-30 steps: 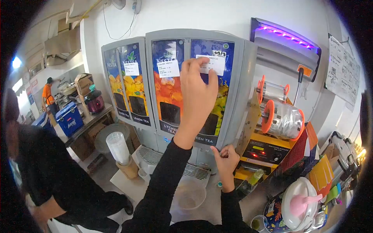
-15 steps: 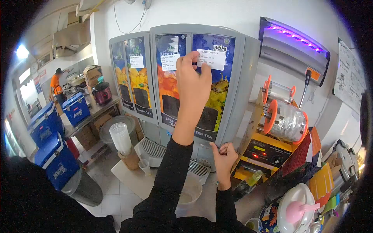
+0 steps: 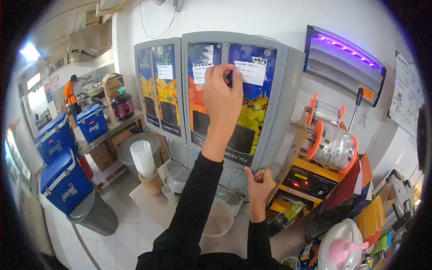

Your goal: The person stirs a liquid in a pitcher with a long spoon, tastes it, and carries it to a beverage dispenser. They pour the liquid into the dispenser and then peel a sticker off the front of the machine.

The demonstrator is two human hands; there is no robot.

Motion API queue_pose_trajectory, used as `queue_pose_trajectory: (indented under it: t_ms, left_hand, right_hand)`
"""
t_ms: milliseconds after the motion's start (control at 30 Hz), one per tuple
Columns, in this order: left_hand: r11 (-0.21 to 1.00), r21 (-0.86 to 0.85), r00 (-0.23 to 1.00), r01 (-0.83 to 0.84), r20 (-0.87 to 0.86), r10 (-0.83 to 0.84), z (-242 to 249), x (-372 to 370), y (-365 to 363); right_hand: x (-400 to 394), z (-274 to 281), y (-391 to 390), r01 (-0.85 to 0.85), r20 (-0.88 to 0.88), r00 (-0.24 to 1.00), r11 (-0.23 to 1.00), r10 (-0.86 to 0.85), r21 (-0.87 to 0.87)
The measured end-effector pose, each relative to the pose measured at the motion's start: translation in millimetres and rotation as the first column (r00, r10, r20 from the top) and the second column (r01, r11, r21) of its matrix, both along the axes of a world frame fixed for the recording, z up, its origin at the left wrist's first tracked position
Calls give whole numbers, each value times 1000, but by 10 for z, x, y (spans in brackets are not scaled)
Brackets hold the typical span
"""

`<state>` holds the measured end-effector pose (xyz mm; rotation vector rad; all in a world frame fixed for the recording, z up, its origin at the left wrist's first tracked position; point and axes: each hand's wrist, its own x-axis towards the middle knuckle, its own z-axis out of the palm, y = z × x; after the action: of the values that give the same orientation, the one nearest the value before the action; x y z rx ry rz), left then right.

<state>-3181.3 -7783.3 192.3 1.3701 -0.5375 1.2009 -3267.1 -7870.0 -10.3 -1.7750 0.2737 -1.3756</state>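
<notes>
My left hand [image 3: 222, 90] is raised in front of the drinks dispenser [image 3: 292, 76]. Its thumb and forefinger are pinched at the left edge of a white printed label [image 3: 253, 73], stuck on the dispenser's green tea panel [image 3: 255, 121]. Two similar labels are on the panels to the left; the nearer label [image 3: 198, 74] is partly behind my hand. Lower down, my right hand [image 3: 260, 191] is held near the dispenser's lower front, with fingers curled and thumb up. Whatever is in it, if anything, is hidden.
Below the dispenser are a drip tray [image 3: 231, 194], a stack of clear plastic cups [image 3: 142, 157] and a plastic tub [image 3: 218, 220]. A yellow cup sealing machine [image 3: 310, 180] stands close on the right. Blue cooler boxes [image 3: 65, 182] are at left. A person in orange [image 3: 69, 93] stands far back.
My left hand has shifted slightly left relative to the label, so more of the label shows. My right hand stays about where it was. The view has shifted a little.
</notes>
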Motion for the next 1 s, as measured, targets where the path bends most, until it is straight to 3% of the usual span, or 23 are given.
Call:
queue_pose_trajectory:
  t_ms: [167,267,367,467,567,667,767,867,1000]
  left_hand:
    - [993,52,992,-109,-63,112,98,-51,-34]
    - [948,108,947,-300,-85,309,128,-100,-114]
    - [932,79,934,-354,-18,356,126,-29,-186]
    - [964,122,964,-238,150,219,42,-47,-226]
    - [987,-67,965,-144,210,155,44,39,-43]
    - [1000,-31,994,-6,106,9,43,-18,26]
    - [997,45,973,-64,223,52,49,0,36]
    - [1000,-4,988,13,156,-12,66,-18,-15]
    - [990,111,990,-92,113,79,175,-27,47]
  right_hand:
    - [11,-22,-3,-27,30,999,1000,27,12]
    - [37,-28,-4,-9,61,998,1000,10,-24]
    - [24,-32,-10,-23,37,999,1000,22,8]
    - [33,-25,-10,-26,18,1000,999,25,26]
    - [15,-28,-21,-27,20,999,1000,27,11]
    - [4,-14,-3,-33,9,999,999,33,32]
    - [19,-51,-9,-45,17,999,998,44,49]
    - [37,-70,-25,-40,37,999,999,39,27]
    - [62,-75,-23,-64,89,994,998,61,29]
